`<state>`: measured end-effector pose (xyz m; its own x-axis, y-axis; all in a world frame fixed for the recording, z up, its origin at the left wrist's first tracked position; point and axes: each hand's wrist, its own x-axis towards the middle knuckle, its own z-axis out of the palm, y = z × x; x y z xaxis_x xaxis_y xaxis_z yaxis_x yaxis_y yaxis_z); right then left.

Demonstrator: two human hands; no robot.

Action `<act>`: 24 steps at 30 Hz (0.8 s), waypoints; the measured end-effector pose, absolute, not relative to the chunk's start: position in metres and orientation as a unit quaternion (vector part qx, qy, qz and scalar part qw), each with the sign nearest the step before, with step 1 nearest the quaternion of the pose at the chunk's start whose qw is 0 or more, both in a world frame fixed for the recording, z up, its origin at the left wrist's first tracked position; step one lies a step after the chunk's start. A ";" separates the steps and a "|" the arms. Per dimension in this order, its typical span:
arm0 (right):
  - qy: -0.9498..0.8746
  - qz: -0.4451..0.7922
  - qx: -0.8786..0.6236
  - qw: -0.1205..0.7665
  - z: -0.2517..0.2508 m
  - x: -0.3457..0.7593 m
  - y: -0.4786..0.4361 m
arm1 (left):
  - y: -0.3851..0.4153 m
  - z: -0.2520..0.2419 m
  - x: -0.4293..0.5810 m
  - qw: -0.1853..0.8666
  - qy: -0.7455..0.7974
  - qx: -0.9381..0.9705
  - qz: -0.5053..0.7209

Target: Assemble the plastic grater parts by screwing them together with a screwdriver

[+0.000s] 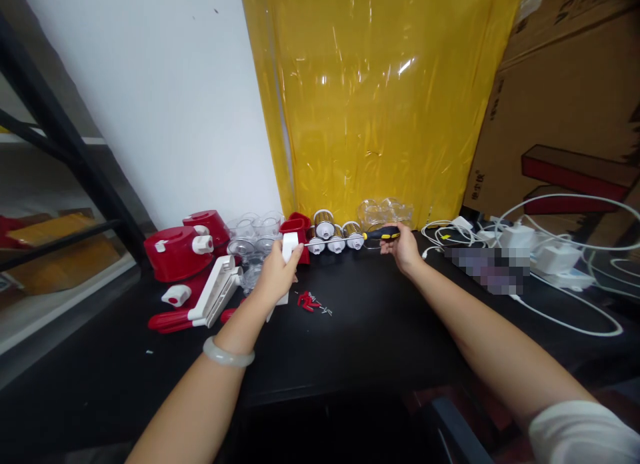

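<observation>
The glossy yellow plastic sheet throws back a hard white glint in its upper half and fainter streaks around it; the light source is out of view. Left of the sheet, the smooth white wall is bright; below it, the black tabletop stays dark. Right of it, the brown cardboard box looks dim, soft and wide-angle stretched. Coarse pixelation covers a flat dark device below and right of the sheet.

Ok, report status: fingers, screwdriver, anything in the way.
Left fingers gripping white part. Right fingers on yellow-black screwdriver, aimed at that part. Small red pieces loose on table, clear of the screwdriver.
</observation>
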<state>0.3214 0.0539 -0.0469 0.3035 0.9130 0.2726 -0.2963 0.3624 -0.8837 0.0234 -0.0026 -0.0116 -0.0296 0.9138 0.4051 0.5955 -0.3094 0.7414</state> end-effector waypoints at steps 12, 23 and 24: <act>-0.421 0.419 -0.366 0.717 -0.048 0.325 0.057 | -0.001 -0.014 0.023 0.178 0.561 0.680 0.437; -0.403 0.406 -0.375 0.730 -0.046 0.322 0.056 | -0.001 -0.014 0.023 0.176 0.560 0.677 0.443; -0.405 0.402 -0.374 0.731 -0.047 0.322 0.056 | -0.001 -0.014 0.023 0.176 0.561 0.676 0.444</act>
<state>0.3222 0.0558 -0.0466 0.3498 0.8904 0.2911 -0.2842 0.3970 -0.8727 0.0234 -0.0014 -0.0139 -0.0233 0.9151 0.4027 0.6019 -0.3087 0.7365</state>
